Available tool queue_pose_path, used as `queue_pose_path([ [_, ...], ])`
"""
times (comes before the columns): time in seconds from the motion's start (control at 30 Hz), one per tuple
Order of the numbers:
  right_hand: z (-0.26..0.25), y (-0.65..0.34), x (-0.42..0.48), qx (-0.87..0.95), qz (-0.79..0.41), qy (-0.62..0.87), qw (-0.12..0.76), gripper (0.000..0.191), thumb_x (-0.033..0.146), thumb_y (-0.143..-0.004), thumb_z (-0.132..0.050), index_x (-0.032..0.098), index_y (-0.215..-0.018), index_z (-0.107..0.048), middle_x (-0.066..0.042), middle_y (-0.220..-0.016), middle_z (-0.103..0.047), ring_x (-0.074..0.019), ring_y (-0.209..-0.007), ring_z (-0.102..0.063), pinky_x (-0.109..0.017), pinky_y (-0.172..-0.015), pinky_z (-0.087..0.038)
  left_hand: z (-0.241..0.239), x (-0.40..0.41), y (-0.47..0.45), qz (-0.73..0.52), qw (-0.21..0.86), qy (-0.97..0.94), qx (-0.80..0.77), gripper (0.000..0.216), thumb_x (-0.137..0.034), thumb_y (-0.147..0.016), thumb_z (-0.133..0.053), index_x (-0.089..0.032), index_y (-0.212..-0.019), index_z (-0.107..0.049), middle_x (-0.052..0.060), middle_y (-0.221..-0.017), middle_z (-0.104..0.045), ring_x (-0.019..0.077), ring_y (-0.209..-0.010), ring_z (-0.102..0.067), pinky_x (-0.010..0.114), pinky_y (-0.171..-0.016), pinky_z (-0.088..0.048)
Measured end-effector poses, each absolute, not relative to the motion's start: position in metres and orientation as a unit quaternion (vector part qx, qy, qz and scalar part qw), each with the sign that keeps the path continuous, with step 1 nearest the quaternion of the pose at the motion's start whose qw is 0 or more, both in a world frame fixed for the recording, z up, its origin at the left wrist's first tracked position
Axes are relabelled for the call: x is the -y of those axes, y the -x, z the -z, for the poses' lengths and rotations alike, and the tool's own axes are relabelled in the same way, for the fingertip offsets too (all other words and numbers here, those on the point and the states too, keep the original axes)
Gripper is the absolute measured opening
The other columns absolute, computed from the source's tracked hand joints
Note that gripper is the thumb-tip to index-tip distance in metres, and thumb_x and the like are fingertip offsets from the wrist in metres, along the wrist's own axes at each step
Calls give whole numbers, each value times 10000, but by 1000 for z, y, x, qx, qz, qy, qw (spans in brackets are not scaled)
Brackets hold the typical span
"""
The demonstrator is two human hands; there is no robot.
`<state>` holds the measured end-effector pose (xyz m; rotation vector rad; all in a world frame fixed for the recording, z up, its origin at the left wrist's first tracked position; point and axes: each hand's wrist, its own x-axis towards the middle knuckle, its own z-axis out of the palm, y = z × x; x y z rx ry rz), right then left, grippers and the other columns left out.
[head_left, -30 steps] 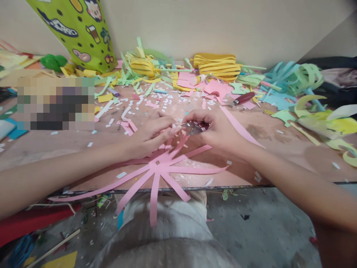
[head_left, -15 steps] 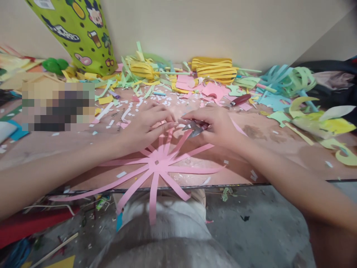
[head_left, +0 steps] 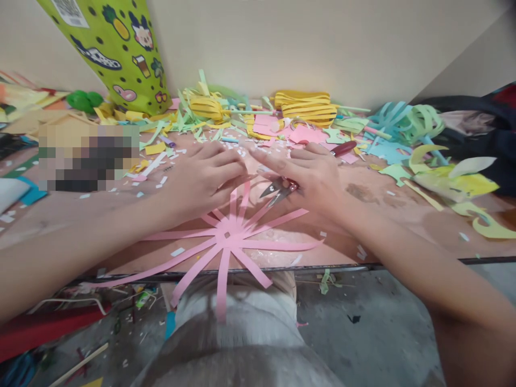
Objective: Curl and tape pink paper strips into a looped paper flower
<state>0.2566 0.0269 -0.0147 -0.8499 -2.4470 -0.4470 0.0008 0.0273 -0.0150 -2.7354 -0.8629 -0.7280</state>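
Observation:
A pink paper cutout point(head_left: 229, 236) with several long strips radiating from its centre lies on the table, some strips drooping over the front edge. My left hand point(head_left: 213, 174) is over its far side with fingers curled, and the upper ends of some strips reach its fingertips. Whatever those fingers hold is hidden. In my right hand point(head_left: 312, 174) is a small pair of scissors point(head_left: 278, 189), blades parted and pointing left toward my left hand, above a pink strip. The handles are mostly covered by my palm. A dark red handle point(head_left: 344, 148) shows just behind my right hand.
Yellow slit-paper lanterns point(head_left: 304, 107), green shreds and pink scraps line the wall. A green patterned bag point(head_left: 124, 59) stands at back left. Blue and green paper pieces point(head_left: 391, 148) lie at right. White snippets dot the table point(head_left: 403, 226); its front edge is close to my lap.
My left fingers have drawn back slightly from the scissors and curled more. My right hand has turned, so its thumb extends leftward and the blades point lower left. The view has shifted slightly.

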Motion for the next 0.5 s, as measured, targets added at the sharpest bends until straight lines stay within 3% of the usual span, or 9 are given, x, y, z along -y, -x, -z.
queue_pose_path([
  [0.1,14,-256,-28,891,126,331,284,581,248,-908,-565,241,-1489,-553,-7,-662,-574,-177,-665,-495,-339,-721,-359,14,-26,-5,271,-17,916,296,345,-415,-1031,-453,-189,-943,-698,104,-1113,-674,276,-1065,-577,455,-983,-437],
  [0.27,15,-255,-31,879,-1,288,380,520,265,-918,-554,187,-1432,-583,1,-728,-640,-176,-724,-588,-328,-741,-436,9,-19,-11,278,-194,874,347,323,-407,-1001,-519,-208,-926,-762,58,-1229,-659,250,-1229,-544,433,-1123,-372],
  [0.4,20,-256,-34,866,-59,279,410,493,234,-920,-577,199,-1411,-585,-3,-793,-646,-180,-805,-618,-338,-794,-490,9,-18,-11,247,-304,844,365,322,-454,-974,-574,-220,-925,-789,20,-1021,-750,202,-986,-664,324,-928,-497],
  [0.5,23,-257,-38,864,-78,290,404,476,243,-948,-572,238,-1424,-574,-22,-908,-684,-190,-895,-631,-351,-833,-510,12,-19,-10,227,-380,819,365,329,-472,-975,-576,-233,-958,-801,15,-1082,-751,179,-924,-693,283,-848,-529],
])
